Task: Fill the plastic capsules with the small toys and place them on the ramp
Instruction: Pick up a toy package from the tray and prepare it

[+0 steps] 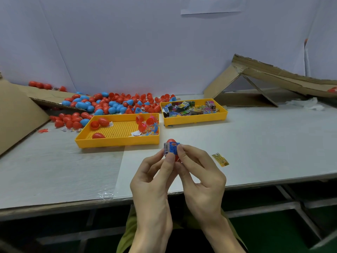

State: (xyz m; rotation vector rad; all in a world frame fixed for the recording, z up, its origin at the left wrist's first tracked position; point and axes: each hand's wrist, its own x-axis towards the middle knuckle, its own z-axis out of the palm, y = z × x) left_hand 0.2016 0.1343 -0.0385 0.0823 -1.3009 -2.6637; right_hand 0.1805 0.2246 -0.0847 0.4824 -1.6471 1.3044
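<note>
Above the table's front edge, my left hand [155,172] and my right hand [198,170] meet around a red capsule half [171,141]. A small blue printed packet [171,148] with a barcode sits at its mouth, pinched by the fingers of both hands. Most of the capsule is hidden behind my fingers. The cardboard ramp [284,73] rises at the back right and slopes down to the right, with one red capsule [332,90] at its low end. A heap of red and blue capsules [109,105] lies at the back left.
A yellow tray [116,142] with a few red capsule halves and small toys stands left of centre. A second yellow tray [196,120] holds several printed packets. A yellow packet [220,159] lies right of my hands. Cardboard [16,114] leans at the left.
</note>
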